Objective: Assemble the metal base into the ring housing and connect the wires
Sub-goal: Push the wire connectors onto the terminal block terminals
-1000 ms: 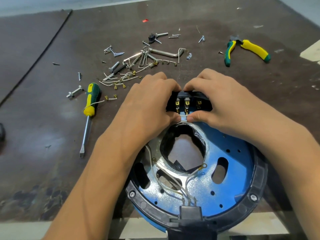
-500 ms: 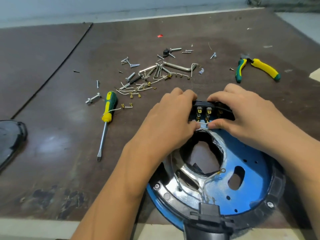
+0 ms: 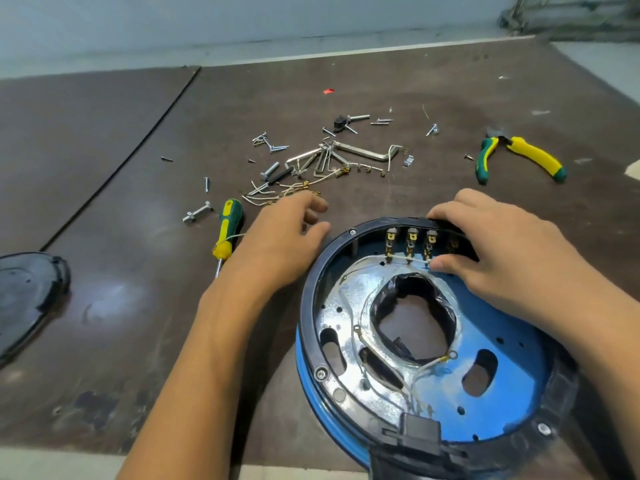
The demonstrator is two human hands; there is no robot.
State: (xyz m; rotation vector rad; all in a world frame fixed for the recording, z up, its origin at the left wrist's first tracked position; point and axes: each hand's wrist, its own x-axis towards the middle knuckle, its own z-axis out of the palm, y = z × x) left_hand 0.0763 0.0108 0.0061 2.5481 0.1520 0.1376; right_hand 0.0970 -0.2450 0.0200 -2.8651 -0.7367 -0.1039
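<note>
Right hand [image 3: 502,258] pinches ring housing [image 3: 313,271] rim, thumb pinning wire [image 3: 405,259] at terminals [image 3: 410,240]; left hand [image 3: 284,237] empty, fingers loosely spread, beside spare wires [image 3: 277,195].

Left hand [image 3: 287,237] reaches forward, fingers [image 3: 313,204] loosely curled — right hand [image 3: 502,258] arched, fingers and thumb pinching.

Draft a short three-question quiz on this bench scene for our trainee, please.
1. True or false: the right hand grips the far rim of the housing.
2. Where does the screwdriver lie? A) on the table, left of the left hand; B) inside the housing; C) in the right hand.
3. Fill in: the left hand holds ___.

Key: 1 true; 2 A; 3 nothing.
</note>
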